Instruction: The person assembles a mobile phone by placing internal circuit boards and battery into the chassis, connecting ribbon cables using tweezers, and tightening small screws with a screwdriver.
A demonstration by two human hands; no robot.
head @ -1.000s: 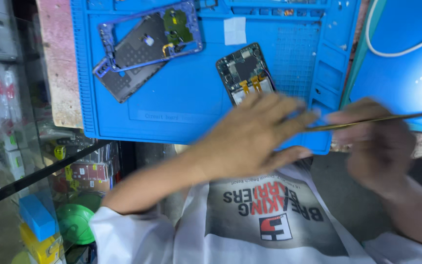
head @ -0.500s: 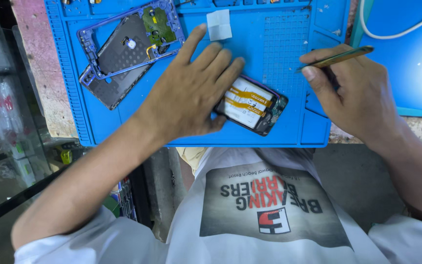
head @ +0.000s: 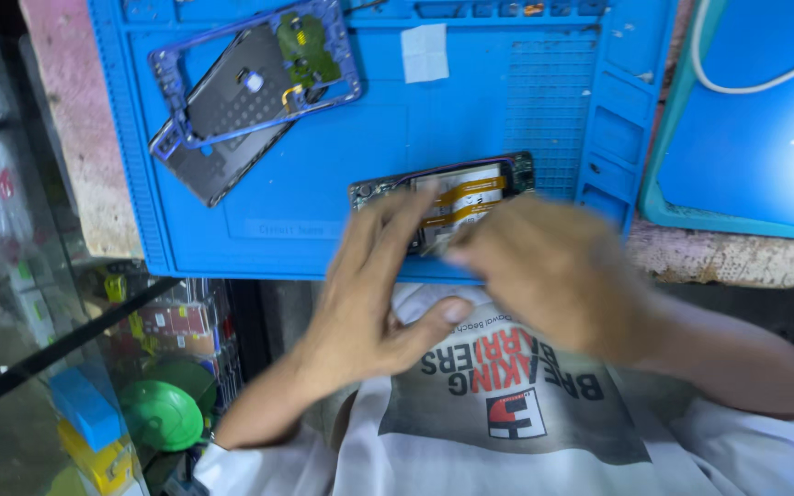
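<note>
Both hands meet over the opened phone (head: 457,197) near the front edge of the blue repair mat (head: 369,138). The left hand (head: 374,294) lies flat on it with fingers spread; the right hand (head: 553,271) is blurred, so its grip I cannot tell. A slip could tear the orange flex cables (head: 470,197).

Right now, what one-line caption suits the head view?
Both hands, left hand and right hand, meet over an opened phone on a blue repair mat, beside a purple phone frame.

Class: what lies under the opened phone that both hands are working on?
The opened phone lies on the blue repair mat. Left hand and right hand cover its near edge.
</note>
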